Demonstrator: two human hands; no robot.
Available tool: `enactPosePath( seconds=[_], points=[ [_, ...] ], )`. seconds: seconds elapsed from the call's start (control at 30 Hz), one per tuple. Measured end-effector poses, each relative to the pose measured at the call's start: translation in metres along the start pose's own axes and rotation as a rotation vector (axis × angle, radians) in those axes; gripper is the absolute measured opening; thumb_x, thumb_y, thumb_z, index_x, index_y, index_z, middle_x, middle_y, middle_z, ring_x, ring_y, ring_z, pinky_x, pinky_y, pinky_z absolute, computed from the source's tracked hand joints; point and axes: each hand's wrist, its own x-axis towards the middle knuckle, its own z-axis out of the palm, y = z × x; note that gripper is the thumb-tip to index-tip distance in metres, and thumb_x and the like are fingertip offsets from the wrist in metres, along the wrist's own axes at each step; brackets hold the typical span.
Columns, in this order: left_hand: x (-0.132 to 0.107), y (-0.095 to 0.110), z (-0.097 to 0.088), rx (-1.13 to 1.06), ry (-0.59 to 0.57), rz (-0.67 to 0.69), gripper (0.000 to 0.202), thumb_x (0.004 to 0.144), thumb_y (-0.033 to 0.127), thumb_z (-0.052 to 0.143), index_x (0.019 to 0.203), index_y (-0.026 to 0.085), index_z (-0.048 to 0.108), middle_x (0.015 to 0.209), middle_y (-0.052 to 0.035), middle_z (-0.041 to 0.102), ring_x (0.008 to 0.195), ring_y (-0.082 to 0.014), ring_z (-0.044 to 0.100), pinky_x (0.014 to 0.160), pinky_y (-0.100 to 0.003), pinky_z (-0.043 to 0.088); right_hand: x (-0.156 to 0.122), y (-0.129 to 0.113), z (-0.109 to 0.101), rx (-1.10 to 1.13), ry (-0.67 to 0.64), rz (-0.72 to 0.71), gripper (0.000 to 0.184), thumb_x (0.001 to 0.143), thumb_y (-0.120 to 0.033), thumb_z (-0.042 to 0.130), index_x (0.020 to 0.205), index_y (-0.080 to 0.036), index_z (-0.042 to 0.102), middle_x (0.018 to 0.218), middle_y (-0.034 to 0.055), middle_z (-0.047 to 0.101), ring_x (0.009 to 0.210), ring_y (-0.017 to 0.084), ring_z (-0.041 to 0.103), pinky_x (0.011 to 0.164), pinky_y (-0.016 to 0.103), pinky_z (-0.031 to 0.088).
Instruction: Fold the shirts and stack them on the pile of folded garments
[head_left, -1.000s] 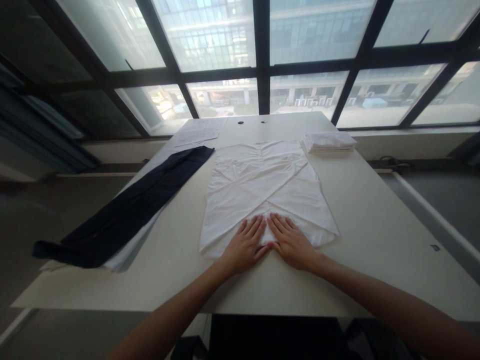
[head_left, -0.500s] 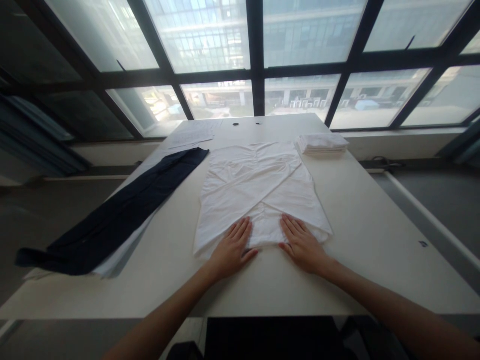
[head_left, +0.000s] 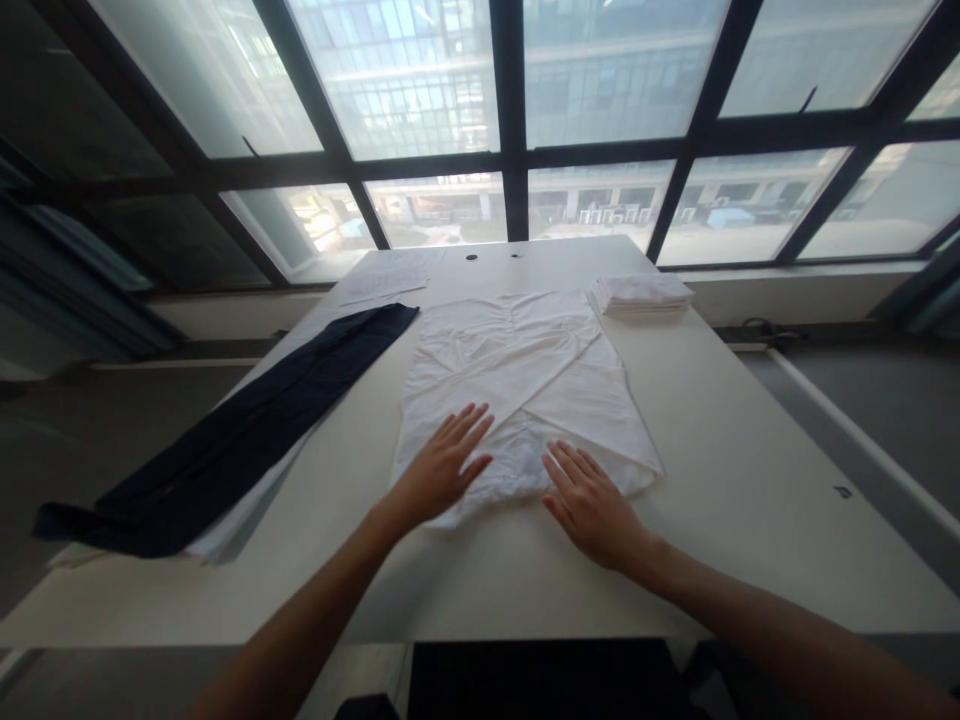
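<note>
Both bare hands are spread flat over the near part of a white garment (head_left: 529,350), palms down, well apart from each other and gripping nothing. The left hand (head_left: 439,468) reaches a little farther in over the cloth, its fingers slightly fanned and its thumb pointing toward the middle, while the right hand (head_left: 592,508) sits lower, by the near edge on the right side, its fingers angled inward. From where I stand I cannot quite tell whether the fingertips press the fabric or hover just above it. The garment lies in the middle of a white table (head_left: 750,480), spread out, with crossed panels running diagonally over its front, a gathered line down the centre and creases bunched along its near end. To the left, a long dark navy garment (head_left: 247,430) stretches diagonally, with white cloth (head_left: 251,505) showing from under its inner side. Beyond, at the far right of the tabletop, there is a neat stack of folded white fabric (head_left: 641,293); across from it, at the far left, lie some sheets of paper (head_left: 394,275). Tall windows (head_left: 585,80) in dark frames rise behind the table, and a blue-grey curtain (head_left: 60,270) hangs at the left
</note>
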Motion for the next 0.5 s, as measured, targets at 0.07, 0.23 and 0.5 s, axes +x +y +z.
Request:
enactPosePath(
  seconds=[0.07, 0.23, 0.5],
  points=[
    [0.011, -0.044, -0.004, -0.074, 0.012, -0.081, 0.056, 0.108, 0.054, 0.035, 0.148, 0.021, 0.055, 0.16, -0.011, 0.049, 0.149, -0.0269, 0.044, 0.123, -0.047, 0.037, 0.004, -0.014, -0.004, 0.056, -0.002, -0.022, 0.044, 0.106, -0.032, 0.047, 0.143, -0.011, 0.058, 0.149, 0.019, 0.057, 0.14, 0.03, 0.049, 0.117, 0.047, 0.041],
    [0.012, -0.137, 0.009, -0.134, 0.052, -0.157, 0.055, 0.103, 0.06, 0.041, 0.109, 0.019, 0.077, 0.114, -0.0129, 0.072, 0.11, -0.0259, 0.067, 0.106, -0.045, 0.052, 0.013, -0.028, -0.005, 0.076, -0.06, -0.041, 0.033, 0.104, -0.037, 0.056, 0.129, -0.018, 0.065, 0.126, 0.0126, 0.069, 0.117, 0.029, 0.058, 0.103, 0.045, 0.046],
    [-0.012, -0.135, 0.011, -0.158, 0.055, -0.112, 0.044, 0.103, 0.054, 0.047, 0.121, 0.024, 0.074, 0.121, -0.0116, 0.07, 0.114, -0.0254, 0.066, 0.106, -0.043, 0.052, 0.016, -0.028, -0.013, -0.094, -0.071, 0.007, 0.032, 0.105, -0.044, 0.052, 0.105, -0.018, 0.072, 0.108, 0.0115, 0.072, 0.108, 0.03, 0.059, 0.099, 0.046, 0.04]
  ],
)
